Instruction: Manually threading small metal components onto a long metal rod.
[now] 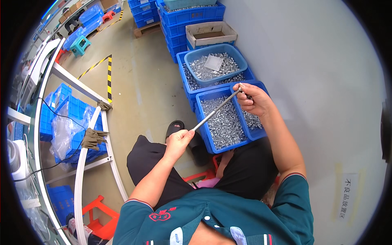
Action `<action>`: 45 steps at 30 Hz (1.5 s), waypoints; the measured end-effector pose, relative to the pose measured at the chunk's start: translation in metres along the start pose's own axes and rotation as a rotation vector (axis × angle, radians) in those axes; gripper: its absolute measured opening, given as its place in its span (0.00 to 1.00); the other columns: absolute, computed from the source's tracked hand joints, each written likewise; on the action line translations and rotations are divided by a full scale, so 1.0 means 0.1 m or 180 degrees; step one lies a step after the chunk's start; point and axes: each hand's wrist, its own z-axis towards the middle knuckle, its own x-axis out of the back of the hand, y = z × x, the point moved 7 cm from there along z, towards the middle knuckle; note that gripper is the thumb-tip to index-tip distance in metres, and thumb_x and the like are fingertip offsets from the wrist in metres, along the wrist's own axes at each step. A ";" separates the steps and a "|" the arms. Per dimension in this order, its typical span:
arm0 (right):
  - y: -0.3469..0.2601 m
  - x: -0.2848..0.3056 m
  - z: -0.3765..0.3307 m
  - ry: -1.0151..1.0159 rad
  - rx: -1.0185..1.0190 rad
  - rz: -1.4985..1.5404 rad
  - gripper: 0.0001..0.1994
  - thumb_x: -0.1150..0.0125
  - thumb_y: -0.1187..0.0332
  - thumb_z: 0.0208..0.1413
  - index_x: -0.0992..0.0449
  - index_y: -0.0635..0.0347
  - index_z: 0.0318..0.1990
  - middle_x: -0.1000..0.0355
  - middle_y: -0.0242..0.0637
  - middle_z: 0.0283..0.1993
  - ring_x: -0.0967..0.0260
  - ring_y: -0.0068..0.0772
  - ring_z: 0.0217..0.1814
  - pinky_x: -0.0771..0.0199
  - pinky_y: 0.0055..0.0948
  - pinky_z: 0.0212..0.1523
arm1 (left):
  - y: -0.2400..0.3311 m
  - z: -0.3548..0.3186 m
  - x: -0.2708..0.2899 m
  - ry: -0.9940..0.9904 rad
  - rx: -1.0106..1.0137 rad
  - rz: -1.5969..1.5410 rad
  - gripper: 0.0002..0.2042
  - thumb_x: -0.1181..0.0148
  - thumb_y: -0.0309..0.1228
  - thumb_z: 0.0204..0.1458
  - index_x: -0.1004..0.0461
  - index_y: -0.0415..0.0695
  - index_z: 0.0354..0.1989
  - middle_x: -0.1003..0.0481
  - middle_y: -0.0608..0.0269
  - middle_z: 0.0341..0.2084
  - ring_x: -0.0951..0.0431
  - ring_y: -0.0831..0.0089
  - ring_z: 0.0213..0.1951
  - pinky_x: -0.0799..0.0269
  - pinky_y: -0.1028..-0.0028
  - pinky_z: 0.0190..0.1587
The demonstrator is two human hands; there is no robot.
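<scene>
Seated person's teal shirt fills the foreground; beyond the knees, a blue bin of small metal parts sits on the floor; left hand and right hand each grip closed on one end of a thin metal rod, probably stiff, light, slippery; stacked crates crowd behind.

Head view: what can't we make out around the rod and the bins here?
- Far tip of the metal rod: hidden by the right hand's fingers.
- Parts in the front blue bin: too small to tell their kind.
- Right-hand compartment: mostly covered by the right hand and forearm.
- Left hand grip: only fingertips on the rod end show.
- Stacked crates behind: cut by the top edge.
</scene>
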 end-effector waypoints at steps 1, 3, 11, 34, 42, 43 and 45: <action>-0.01 0.03 0.01 -0.0024 -0.0060 -0.0146 0.08 0.51 0.67 0.58 0.31 0.62 0.39 0.41 0.26 0.20 0.51 0.11 0.14 0.53 0.11 0.11 | 0.02 0.00 0.00 0.0012 -0.0069 -0.0008 0.24 0.47 0.47 0.53 0.39 0.42 0.14 0.45 0.71 0.09 0.45 0.83 0.17 0.46 0.75 0.20; 0.01 0.08 0.00 -0.0040 -0.0105 -0.0284 0.08 0.51 0.66 0.59 0.31 0.62 0.39 0.41 0.26 0.20 0.51 0.11 0.14 0.52 0.11 0.11 | 0.05 -0.03 -0.01 0.0032 -0.0092 -0.0006 0.23 0.46 0.47 0.53 0.39 0.42 0.14 0.45 0.71 0.09 0.46 0.83 0.17 0.46 0.75 0.20; 0.04 -0.21 -0.07 0.0004 0.0217 0.0066 0.11 0.51 0.66 0.59 0.30 0.62 0.44 0.42 0.25 0.21 0.51 0.11 0.16 0.52 0.10 0.13 | 0.06 0.01 -0.03 0.0247 -0.0506 -0.0182 0.21 0.46 0.44 0.54 0.38 0.42 0.15 0.45 0.73 0.10 0.46 0.84 0.17 0.48 0.76 0.19; 0.01 0.10 -0.02 0.0668 0.0217 -0.0037 0.11 0.45 0.61 0.57 0.30 0.60 0.38 0.40 0.26 0.21 0.52 0.10 0.15 0.56 0.10 0.11 | 0.05 -0.01 0.03 0.0216 -0.0153 0.0245 0.24 0.48 0.51 0.52 0.37 0.43 0.14 0.41 0.67 0.08 0.41 0.77 0.15 0.43 0.70 0.21; 0.04 -0.02 0.00 0.1277 0.0704 -0.1535 0.09 0.42 0.65 0.53 0.29 0.63 0.34 0.39 0.26 0.21 0.48 0.12 0.16 0.53 0.12 0.14 | 0.10 -0.02 0.02 0.0284 -0.0156 0.0313 0.24 0.48 0.50 0.52 0.38 0.43 0.14 0.42 0.69 0.08 0.42 0.80 0.15 0.44 0.72 0.20; 0.11 -0.09 0.03 0.1099 0.0528 -0.1438 0.09 0.42 0.66 0.53 0.29 0.63 0.35 0.39 0.26 0.21 0.49 0.12 0.16 0.53 0.12 0.14 | 0.10 -0.01 -0.01 0.0226 -0.0173 0.0156 0.24 0.48 0.50 0.53 0.38 0.43 0.14 0.43 0.71 0.08 0.43 0.81 0.15 0.45 0.73 0.19; 0.30 -0.16 0.10 0.0726 0.0033 -0.1188 0.10 0.43 0.66 0.54 0.28 0.64 0.38 0.39 0.26 0.21 0.50 0.12 0.16 0.53 0.12 0.13 | 0.10 0.02 -0.02 0.0179 -0.0201 0.0052 0.24 0.48 0.50 0.53 0.38 0.43 0.14 0.43 0.72 0.09 0.44 0.82 0.15 0.46 0.74 0.19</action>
